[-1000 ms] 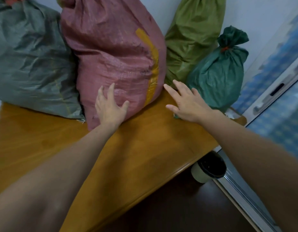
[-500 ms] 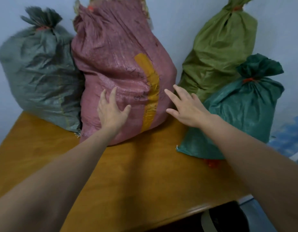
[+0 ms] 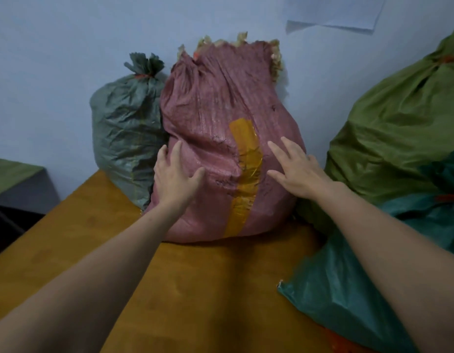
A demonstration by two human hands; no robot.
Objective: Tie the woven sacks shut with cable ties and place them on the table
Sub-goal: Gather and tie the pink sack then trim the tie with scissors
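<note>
**While two flat hands pushed, the pink sack [image 3: 221,110] sat on the table [image 3: 195,289]**

As the pink sack stood on the table between the grey sack [image 3: 121,133] and the big green sack [image 3: 399,128], both hands lay on its front. The left hand [image 3: 175,179] pressed near its left side, and the right hand [image 3: 297,171] pressed just past the yellow tape [image 3: 246,169]. Fingers were straight and spread, and neither hand held anything. The job looked like settling the sack so it would not tip. A slow, even push with both palms, low down, would do it best. Whether a tie closed its top was hard to see.
</note>
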